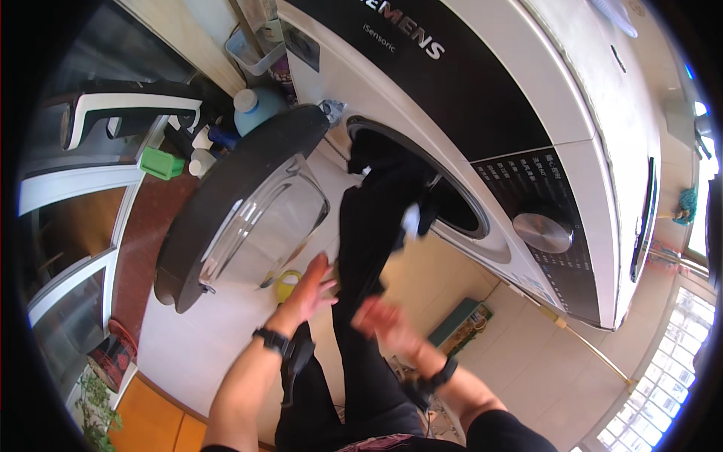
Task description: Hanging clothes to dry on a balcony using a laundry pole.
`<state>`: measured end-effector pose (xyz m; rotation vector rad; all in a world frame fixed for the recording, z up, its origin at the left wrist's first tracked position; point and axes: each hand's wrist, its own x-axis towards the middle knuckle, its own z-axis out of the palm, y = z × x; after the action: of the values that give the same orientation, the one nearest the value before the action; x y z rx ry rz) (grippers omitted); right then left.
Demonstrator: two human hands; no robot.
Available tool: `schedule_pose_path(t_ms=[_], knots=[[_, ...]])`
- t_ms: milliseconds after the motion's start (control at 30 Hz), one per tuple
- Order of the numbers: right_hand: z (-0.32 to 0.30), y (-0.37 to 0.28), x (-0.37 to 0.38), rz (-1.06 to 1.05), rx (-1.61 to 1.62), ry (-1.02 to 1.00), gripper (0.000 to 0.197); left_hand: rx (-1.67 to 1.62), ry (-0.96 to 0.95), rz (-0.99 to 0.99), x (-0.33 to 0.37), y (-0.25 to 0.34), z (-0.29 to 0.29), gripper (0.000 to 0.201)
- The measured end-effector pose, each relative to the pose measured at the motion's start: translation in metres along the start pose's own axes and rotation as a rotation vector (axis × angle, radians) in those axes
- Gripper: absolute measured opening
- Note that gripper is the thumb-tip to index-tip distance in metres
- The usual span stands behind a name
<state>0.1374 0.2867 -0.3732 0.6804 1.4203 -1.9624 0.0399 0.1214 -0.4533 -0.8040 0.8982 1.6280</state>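
Black clothing hangs out of the round opening of a white washing machine. It trails down between my hands, where its lower end blends with my dark trousers. A small white patch shows on the cloth. My left hand is left of the clothing, open, its fingers apart and holding nothing visible. Close against the cloth's right side is my right hand, fingers curled and blurred; whether it grips the cloth I cannot tell. The machine's dark-rimmed door stands swung out to the left.
Behind the door are a light blue bottle and a green box. A yellow round object sits beyond my left hand. On the floor to the right lies a green box-like thing. A metal pole slants at the right.
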Motion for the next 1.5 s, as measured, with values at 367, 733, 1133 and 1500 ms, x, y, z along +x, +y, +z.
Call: schedule_pose_path(t_ms=[367,733,1133,1500], knots=[[0.016,0.052,-0.077,0.305,-0.035,-0.370,0.015,0.205,-0.301,0.007,-0.094,-0.009,0.056,0.054],[0.060,-0.033,-0.102,0.008,0.965,-0.180,0.054,-0.089,-0.159,0.207,-0.252,0.018,0.048,0.046],[0.168,-0.221,-0.275,-0.704,0.756,0.164,0.047,1.344,0.012,1.054,-0.316,0.054,0.033,0.054],[0.229,-0.255,-0.321,-1.093,0.558,-0.154,0.060,1.034,-0.457,1.673,-0.417,0.034,0.184,0.068]])
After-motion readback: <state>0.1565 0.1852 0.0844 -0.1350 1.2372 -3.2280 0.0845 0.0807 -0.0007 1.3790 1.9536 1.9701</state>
